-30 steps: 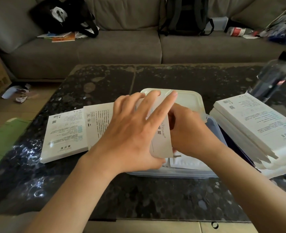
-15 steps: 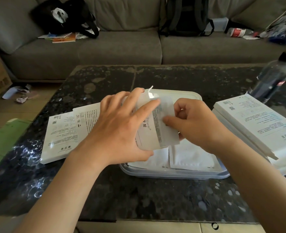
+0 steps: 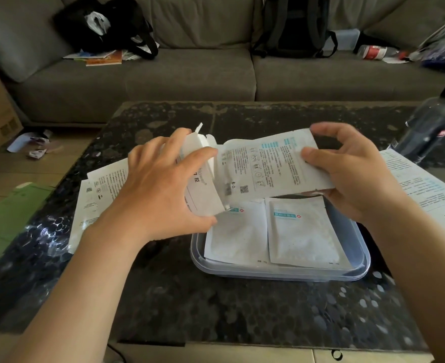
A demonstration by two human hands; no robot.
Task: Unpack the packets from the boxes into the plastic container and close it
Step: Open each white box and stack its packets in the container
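Left grip (image 3: 163, 184): clasps box (image 3: 201, 193). Right grip (image 3: 352, 176): pinches packet (image 3: 266, 166), centre frame; advise straight pull, then flat into container (image 3: 281, 275).

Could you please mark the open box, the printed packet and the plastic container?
open box (image 3: 203, 197): head view, front face.
printed packet (image 3: 268, 166): head view, printed middle.
plastic container (image 3: 276, 274): head view, near rim.

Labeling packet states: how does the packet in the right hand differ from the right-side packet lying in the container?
The held packet is airborne, pinched by the right hand, one end at the box; the container packet lies flat in the plastic container. The held packet shows dense print; the container packet shows a plain face with one teal label. Both: flat white sachets.
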